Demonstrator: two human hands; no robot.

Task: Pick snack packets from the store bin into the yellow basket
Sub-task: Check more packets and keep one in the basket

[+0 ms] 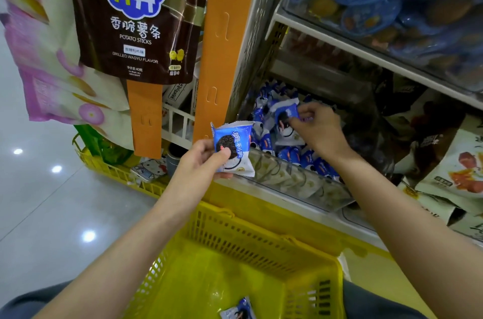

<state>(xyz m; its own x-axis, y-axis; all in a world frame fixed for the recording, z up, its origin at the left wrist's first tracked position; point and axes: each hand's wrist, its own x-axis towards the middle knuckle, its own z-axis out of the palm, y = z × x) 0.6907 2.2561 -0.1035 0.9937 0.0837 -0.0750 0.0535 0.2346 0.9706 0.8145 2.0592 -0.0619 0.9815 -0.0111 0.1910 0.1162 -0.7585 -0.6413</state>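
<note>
One snack packet (239, 309) lies on the floor of the yellow basket (261, 237), at the lower edge of the view. Many loose packets (308, 159) of the same blue-and-white kind fill the store bin (300, 183), a clear-fronted tray on the shelf just above and behind the basket.

Left hand (203, 162): forearm raised over the basket, thumb pressed on the printed face of a held packet (234, 149), fingers curled behind it. This packet is upright, just beside the bin's left front corner and above the basket's far rim.

Right hand (318, 128): reached over the bin front, palm down, thumb and fingertips pinched on a top packet (283, 115) of the heap.

A second basket (115, 172), also yellow, stands on the floor to the left, below a hanging potato-sticks bag (136, 18)
</note>
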